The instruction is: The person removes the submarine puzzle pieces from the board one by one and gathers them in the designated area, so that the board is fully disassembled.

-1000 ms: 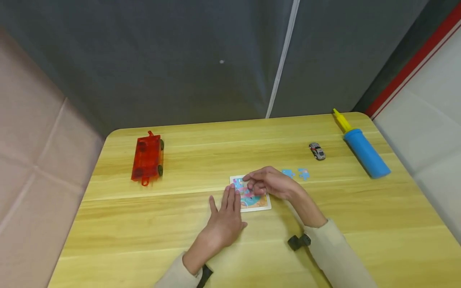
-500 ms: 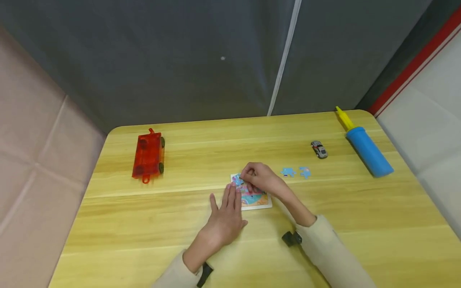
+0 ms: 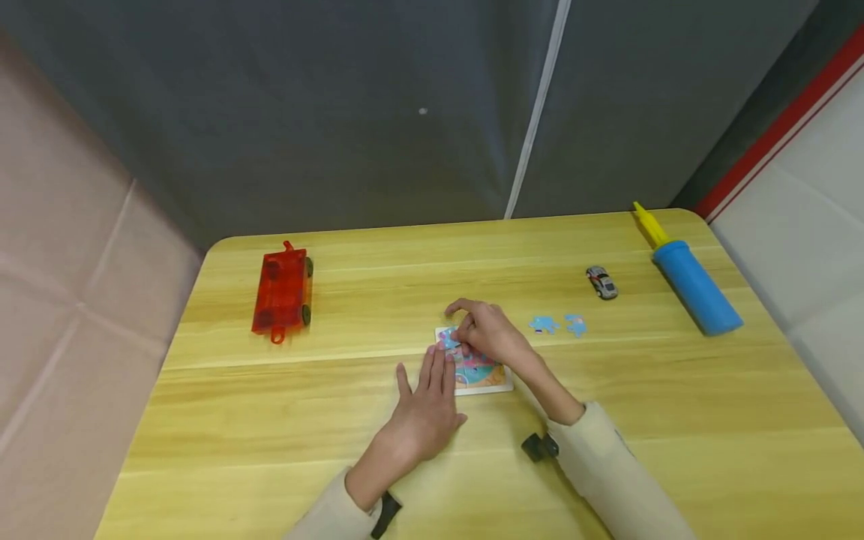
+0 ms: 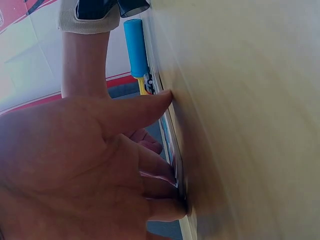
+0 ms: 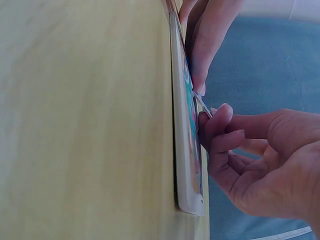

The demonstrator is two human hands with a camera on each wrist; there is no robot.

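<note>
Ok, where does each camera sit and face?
Head: on the head, facing forward and down at the puzzle tray; left hand and right hand show.
Left wrist: on that wrist, facing its palm and the tray; right forearm shows too.
Right wrist: on that wrist, facing its fingers; left fingers too.
Both wrist views share the tray.

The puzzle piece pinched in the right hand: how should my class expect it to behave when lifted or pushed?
The puzzle piece is probably stiff: tilted over the puzzle board in the right hand, its thin edge shows no obvious sag. It looks small and thin, so likely light. Being flat, it would probably slide rather than roll.
</note>
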